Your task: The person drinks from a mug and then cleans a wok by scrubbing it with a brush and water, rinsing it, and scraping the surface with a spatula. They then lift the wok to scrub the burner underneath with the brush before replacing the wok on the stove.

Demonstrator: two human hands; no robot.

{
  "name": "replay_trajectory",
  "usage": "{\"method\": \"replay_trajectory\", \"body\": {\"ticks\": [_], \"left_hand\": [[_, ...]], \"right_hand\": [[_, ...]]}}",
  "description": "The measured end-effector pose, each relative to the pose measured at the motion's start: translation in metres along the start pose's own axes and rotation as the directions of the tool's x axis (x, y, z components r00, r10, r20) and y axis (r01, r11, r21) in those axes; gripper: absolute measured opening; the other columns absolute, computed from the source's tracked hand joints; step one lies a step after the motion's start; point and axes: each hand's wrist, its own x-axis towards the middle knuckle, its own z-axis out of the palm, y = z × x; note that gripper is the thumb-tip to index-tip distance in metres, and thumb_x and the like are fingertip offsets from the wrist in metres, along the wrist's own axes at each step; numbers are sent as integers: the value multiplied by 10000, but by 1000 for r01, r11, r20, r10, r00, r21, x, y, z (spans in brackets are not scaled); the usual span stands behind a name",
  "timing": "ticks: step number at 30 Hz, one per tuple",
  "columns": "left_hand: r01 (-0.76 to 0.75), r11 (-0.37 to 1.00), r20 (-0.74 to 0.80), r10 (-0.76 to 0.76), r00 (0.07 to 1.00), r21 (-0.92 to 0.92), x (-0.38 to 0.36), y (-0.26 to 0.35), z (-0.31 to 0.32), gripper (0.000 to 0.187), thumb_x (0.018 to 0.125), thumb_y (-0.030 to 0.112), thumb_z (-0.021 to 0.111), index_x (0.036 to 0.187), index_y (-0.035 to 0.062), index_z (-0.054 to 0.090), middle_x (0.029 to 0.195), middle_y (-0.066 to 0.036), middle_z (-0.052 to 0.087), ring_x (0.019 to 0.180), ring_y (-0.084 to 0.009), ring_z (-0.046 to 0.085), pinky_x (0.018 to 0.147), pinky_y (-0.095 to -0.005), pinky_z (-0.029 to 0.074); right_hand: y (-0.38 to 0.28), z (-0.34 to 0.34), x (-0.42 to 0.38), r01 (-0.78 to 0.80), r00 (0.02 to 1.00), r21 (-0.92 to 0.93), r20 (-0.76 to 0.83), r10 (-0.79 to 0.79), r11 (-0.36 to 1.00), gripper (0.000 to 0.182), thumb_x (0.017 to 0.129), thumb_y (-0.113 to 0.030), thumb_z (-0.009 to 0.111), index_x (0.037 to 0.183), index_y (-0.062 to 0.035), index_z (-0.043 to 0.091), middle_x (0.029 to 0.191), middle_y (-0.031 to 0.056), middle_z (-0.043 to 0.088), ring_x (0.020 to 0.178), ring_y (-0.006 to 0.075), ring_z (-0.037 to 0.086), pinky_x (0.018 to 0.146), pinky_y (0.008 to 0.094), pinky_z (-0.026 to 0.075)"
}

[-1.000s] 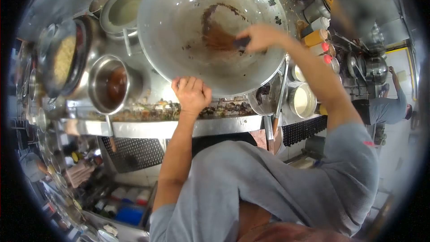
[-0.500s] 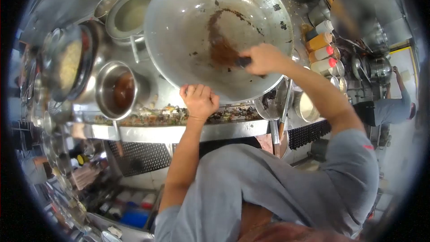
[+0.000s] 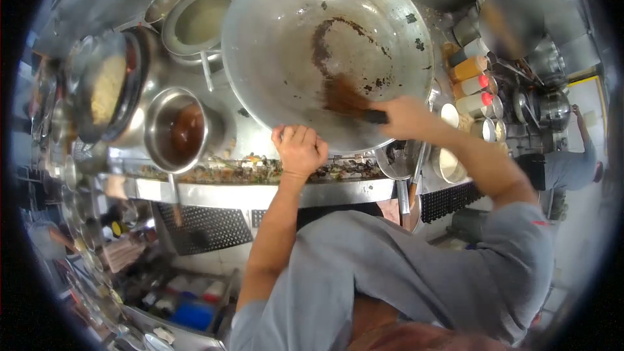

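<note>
A large metal wok (image 3: 286,45) takes up the upper middle of the view, with dark burnt residue on its inner surface. Its near rim is gripped by my left hand (image 3: 301,151), fingers curled over the edge. Inside the wok, my right hand (image 3: 406,119) is closed round the dark handle of a brown bristle brush (image 3: 346,99). The bristles are blurred and press against the wok's lower middle, just below a curved dark streak.
To the left stand a saucepan (image 3: 155,131) of brown liquid and a strainer-like pan (image 3: 170,29). Food scraps (image 3: 250,170) line the counter's front gutter. On the right are sauce bottles (image 3: 468,68) and a small pan (image 3: 393,164). Another person (image 3: 572,166) is at far right.
My right hand has drawn the brush towards me and slightly right across the wok. The whole scene has shifted a little right, with my left hand still on the rim.
</note>
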Motion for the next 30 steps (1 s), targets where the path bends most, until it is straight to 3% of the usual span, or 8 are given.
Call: {"method": "replay_trajectory", "body": {"ticks": [5, 9, 15, 18, 20, 23, 24, 30], "left_hand": [[4, 1000, -14, -4, 1000, -2, 1, 2, 0, 63, 644, 171, 599, 637, 115, 570, 708, -38, 558, 772, -221, 522, 916, -443, 364], [-8, 1000, 22, 8, 1000, 23, 1, 2, -3, 69, 648, 178, 603, 631, 117, 575, 701, -44, 561, 765, -231, 518, 916, -449, 366], [-10, 1000, 24, 9, 1000, 25, -1, 1, -2, 61, 641, 170, 608, 640, 116, 580, 705, -45, 567, 768, -237, 521, 915, -454, 370], [-1, 1000, 18, 1, 1000, 19, -1, 0, 0, 59, 638, 166, 611, 638, 118, 578, 705, -44, 567, 769, -239, 522, 916, -453, 370], [0, 1000, 20, 0, 1000, 0, -4, 4, -1, 58, 636, 165, 613, 635, 119, 576, 704, -42, 567, 769, -240, 523, 917, -453, 369], [-2, 1000, 16, 1, 1000, 23, 5, 4, -2, 56, 638, 161, 613, 634, 120, 574, 701, -41, 564, 766, -242, 522, 916, -447, 369], [-5, 1000, 15, 5, 1000, 27, 2, 3, -2, 56, 638, 158, 613, 634, 118, 574, 700, -42, 563, 764, -242, 517, 914, -445, 369], [-24, 1000, -9, 24, 1000, 2, 0, 1, 1, 52, 636, 144, 604, 628, 108, 567, 687, -46, 548, 755, -246, 498, 906, -441, 366]], "right_hand": [[77, -85, 76, -281, 959, -92, 2, 283, 955, 550, 669, -286, 688, 1189, -109, 708, 968, 178, 732, 923, 321, 708, 797, 423, 560], [65, -63, 143, -131, 942, 109, -297, 158, 985, 573, 671, -327, 688, 1212, -138, 701, 981, 188, 728, 842, 328, 700, 767, 399, 560], [84, -78, 31, -150, 989, -242, -40, 145, 959, 507, 644, -321, 703, 1123, -158, 738, 974, 146, 738, 894, 338, 708, 791, 412, 564], [79, -126, 58, -194, 969, -396, 67, 238, 898, 413, 639, -289, 693, 1014, -130, 762, 937, 156, 738, 871, 338, 712, 769, 429, 570], [73, -110, 118, -303, 953, -286, -92, 288, 909, 312, 703, -272, 657, 908, -60, 760, 958, 134, 739, 864, 321, 712, 722, 428, 565], [25, -79, 117, -200, 963, 121, -161, 218, 972, 516, 705, -236, 611, 1181, -56, 698, 1126, 179, 705, 1052, 298, 683, 871, 420, 559], [29, -45, 120, -194, 961, 151, -169, 219, 969, 627, 713, -255, 617, 1319, -92, 620, 1207, 191, 673, 1119, 307, 653, 939, 420, 538], [39, -2, -25, -139, 987, 51, 85, 135, 989, 629, 730, -315, 659, 1353, -246, 608, 1169, 160, 692, 1106, 336, 654, 948, 448, 531]]}}
